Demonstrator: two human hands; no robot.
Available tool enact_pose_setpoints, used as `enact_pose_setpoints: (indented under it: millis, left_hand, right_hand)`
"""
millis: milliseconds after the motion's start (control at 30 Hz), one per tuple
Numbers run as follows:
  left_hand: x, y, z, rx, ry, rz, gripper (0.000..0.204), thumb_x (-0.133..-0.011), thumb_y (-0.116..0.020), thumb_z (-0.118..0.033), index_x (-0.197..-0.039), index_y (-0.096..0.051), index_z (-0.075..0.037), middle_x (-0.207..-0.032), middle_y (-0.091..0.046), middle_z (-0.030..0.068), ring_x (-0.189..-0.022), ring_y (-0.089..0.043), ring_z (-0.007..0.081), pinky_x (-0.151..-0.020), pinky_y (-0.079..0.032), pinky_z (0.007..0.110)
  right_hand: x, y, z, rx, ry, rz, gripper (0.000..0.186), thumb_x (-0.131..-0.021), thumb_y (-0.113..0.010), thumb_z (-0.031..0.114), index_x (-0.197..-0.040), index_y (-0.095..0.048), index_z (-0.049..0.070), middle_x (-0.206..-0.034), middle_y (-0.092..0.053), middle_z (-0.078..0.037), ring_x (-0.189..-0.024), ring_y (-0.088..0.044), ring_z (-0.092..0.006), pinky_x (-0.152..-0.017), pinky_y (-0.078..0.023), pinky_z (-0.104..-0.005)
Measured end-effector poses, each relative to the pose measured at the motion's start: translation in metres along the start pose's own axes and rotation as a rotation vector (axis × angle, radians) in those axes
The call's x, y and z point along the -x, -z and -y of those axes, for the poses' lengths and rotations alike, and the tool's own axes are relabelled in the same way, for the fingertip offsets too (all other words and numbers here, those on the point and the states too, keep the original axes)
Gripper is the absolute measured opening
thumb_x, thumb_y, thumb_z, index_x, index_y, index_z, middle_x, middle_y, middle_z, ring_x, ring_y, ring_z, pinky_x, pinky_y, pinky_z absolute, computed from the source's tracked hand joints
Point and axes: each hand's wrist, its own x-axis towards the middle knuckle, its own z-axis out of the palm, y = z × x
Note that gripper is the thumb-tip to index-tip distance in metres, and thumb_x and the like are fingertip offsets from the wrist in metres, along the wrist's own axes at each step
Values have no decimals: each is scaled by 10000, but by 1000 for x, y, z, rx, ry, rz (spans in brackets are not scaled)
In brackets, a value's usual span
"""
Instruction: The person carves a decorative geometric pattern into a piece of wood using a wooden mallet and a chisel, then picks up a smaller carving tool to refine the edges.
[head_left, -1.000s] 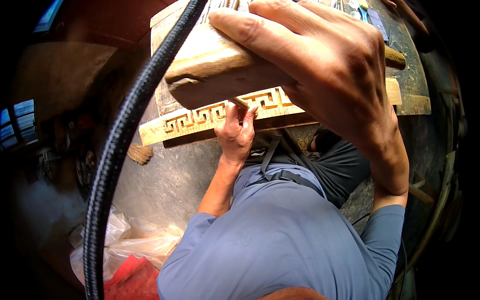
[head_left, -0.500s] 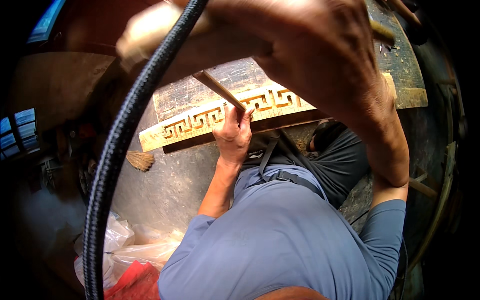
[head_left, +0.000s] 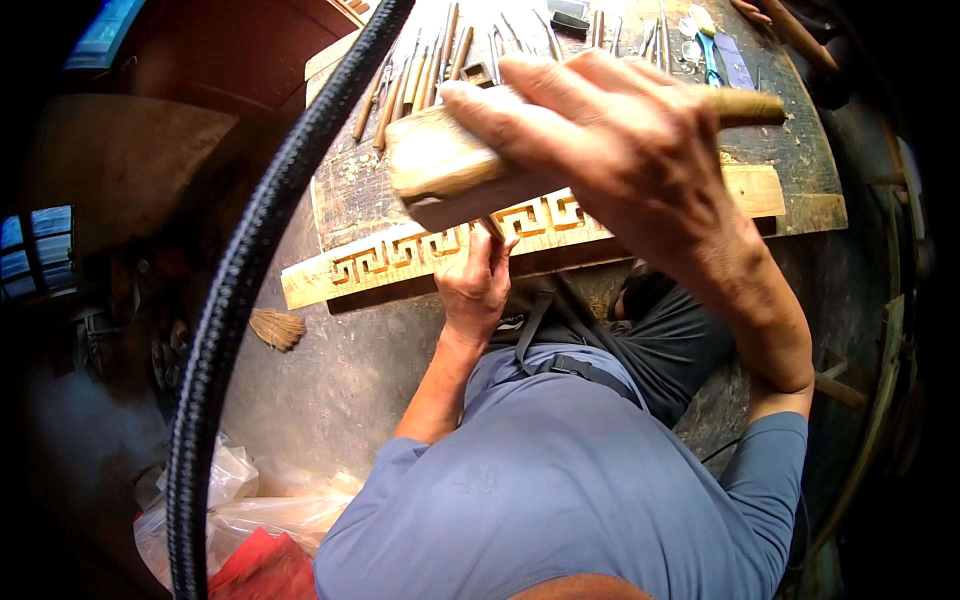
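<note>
My right hand (head_left: 640, 150) grips a wooden mallet (head_left: 440, 170), whose blocky head hangs over the work and whose handle sticks out to the right. My left hand (head_left: 474, 285) is closed around a chisel (head_left: 490, 227), held against a long pale board (head_left: 308, 284) carved with a repeating angular fret pattern. The mallet head covers the chisel's upper end, so I cannot tell whether the two touch. My right hand and forearm hide part of the board's right half.
Many slim chisels (head_left: 425, 85) lie across the far side of the worn workbench (head_left: 350, 185). A blue-handled brush (head_left: 710, 55) sits at the back right, near another person's hand (head_left: 750, 10). A thick black braided cable (head_left: 240, 270) crosses the left. Below lie a straw brush (head_left: 277, 329) and plastic bags (head_left: 280, 515).
The mallet and my right hand have come down from high in front of the view to the chisel, uncovering the tools behind. My left hand stays on the board with the chisel.
</note>
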Motion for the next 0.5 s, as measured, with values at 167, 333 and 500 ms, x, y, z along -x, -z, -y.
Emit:
enact_pose_setpoints:
  millis: [167, 333, 500]
  left_hand:
    - [3, 6, 1, 262, 222, -137, 124, -995, -833, -43, -1076, -744, -13, -764, -753, 121, -683, -769, 225, -642, -584, 355]
    - [-39, 23, 29, 679, 493, -189, 77, -1087, -709, -2, -1151, -693, 38, -1054, -807, 124, -990, -795, 195, -939, -680, 358]
    - [-107, -1, 45, 671, 299, -200, 125, -1111, -646, -14, -1224, -671, 35, -1087, -804, 199, -1044, -813, 257, -1005, -714, 429]
  right_hand:
    - [36, 11, -33, 121, -71, -60, 569, -886, -808, 22, -1429, -766, 187, -1252, -820, -135, -1030, -812, -317, -892, -648, -432]
    - [119, 13, -52, 203, -380, 210, 742, -789, -825, -47, -1489, -698, 164, -1346, -771, -126, -1101, -776, -345, -958, -615, -425]
    - [195, 6, -58, 275, -547, 165, 745, -824, -818, -33, -1517, -677, 202, -1346, -781, -107, -1169, -776, -338, -972, -615, -441]
